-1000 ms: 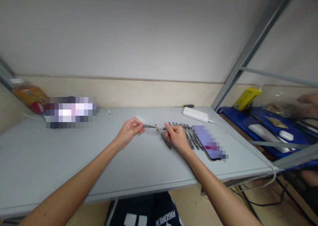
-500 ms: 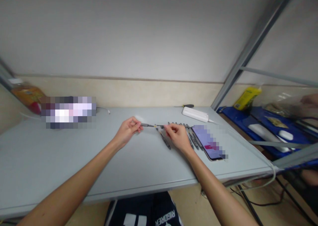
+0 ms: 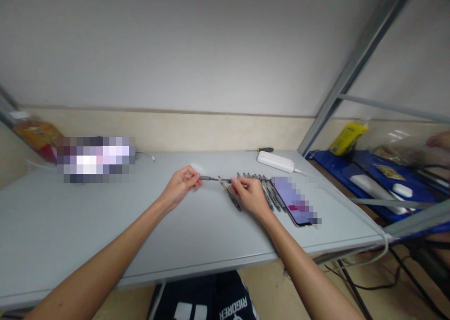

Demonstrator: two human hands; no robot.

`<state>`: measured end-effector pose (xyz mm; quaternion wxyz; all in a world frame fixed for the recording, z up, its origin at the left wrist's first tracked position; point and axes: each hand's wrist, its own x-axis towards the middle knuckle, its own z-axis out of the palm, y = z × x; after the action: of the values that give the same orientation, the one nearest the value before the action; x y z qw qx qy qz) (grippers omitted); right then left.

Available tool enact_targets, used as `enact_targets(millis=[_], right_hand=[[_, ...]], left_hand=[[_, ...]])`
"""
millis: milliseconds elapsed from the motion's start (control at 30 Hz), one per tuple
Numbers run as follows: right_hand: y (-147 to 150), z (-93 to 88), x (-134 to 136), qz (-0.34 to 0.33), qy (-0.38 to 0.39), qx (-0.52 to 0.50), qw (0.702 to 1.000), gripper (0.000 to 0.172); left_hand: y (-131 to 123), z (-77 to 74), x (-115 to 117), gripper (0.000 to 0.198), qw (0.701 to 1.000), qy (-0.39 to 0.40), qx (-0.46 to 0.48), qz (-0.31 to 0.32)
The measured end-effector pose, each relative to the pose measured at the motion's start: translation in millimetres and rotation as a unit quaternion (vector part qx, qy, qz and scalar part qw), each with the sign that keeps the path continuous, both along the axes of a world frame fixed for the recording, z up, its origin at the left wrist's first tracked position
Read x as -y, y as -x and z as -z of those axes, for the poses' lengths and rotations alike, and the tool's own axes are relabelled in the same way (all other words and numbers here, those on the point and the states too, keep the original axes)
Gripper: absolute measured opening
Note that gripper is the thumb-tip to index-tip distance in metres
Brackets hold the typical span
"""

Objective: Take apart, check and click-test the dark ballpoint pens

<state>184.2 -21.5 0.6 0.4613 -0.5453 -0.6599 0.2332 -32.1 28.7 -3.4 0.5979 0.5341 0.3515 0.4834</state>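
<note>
Over the desk [image 3: 168, 245], at twelve o'clock from the lap [image 3: 197, 287], the left hand [image 3: 183, 184] is pinching a grey pen part [image 3: 205, 177], the right hand [image 3: 250, 193] gripping a dark piece [image 3: 227, 181] at three o'clock — steady, level alignment seemingly being key.

My left hand [image 3: 183, 185] and right hand [image 3: 250, 193] are both bare, and so are my left forearm [image 3: 108, 252] and right forearm [image 3: 298, 256], slim and narrowing toward the wrists. A small spot marks the left one, low down near the edge of view. Across my lap I wear dark navy cloth [image 3: 200, 289], shorts or trousers, I can't tell which from the part that shows. On it sit bold white blocks [image 3: 186, 311] split by a dark gap, and beside them slanting white capital letters [image 3: 235, 309] that seem to read "RIGORER". A thin pale line runs down its left side.
</note>
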Motion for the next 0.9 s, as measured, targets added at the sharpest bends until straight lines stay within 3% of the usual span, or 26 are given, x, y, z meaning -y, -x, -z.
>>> enact_targets(millis=[67, 167, 267, 333, 500, 600, 667, 767, 900], right_hand=[[0, -2.2, 2, -0.001, -0.004, 0.019, 1.000, 0.049], [-2, -5.2, 6, 0.008, -0.059, 0.029, 0.998, 0.031], [-3, -5.7, 9, 0.001, -0.100, 0.040, 0.994, 0.032], [-3, -5.3, 10, -0.001, -0.097, 0.066, 0.993, 0.023], [-2, -5.2, 11, -0.008, -0.058, 0.106, 0.993, 0.044], [-2, -5.2, 11, -0.007, -0.080, 0.090, 0.993, 0.029], [-2, -4.6, 11, -0.014, -0.098, 0.085, 0.991, 0.037], [-2, -2.9, 11, -0.021, -0.113, 0.094, 0.989, 0.025], [-1, -1.0, 10, -0.015, -0.060, 0.063, 0.996, 0.022]], left_hand=[[-1, -0.2, 1, 0.033, 1.000, -0.002, -0.001, 0.013], [-2, -0.3, 1, 0.031, 1.000, 0.000, 0.006, 0.022], [-1, -0.3, 1, 0.031, 1.000, 0.010, 0.013, 0.017], [0, -0.5, 1, 0.032, 1.000, 0.014, 0.013, 0.018], [-1, -2.7, 3, 0.031, 0.999, 0.015, 0.008, 0.028], [-2, -4.1, 3, 0.030, 0.999, 0.027, 0.011, 0.018], [-2, -3.7, 3, 0.029, 0.999, 0.035, 0.011, 0.013], [0, -1.2, 1, 0.030, 0.999, 0.034, 0.006, 0.020], [0, 0.6, 1, 0.031, 0.999, -0.013, -0.033, 0.008]])
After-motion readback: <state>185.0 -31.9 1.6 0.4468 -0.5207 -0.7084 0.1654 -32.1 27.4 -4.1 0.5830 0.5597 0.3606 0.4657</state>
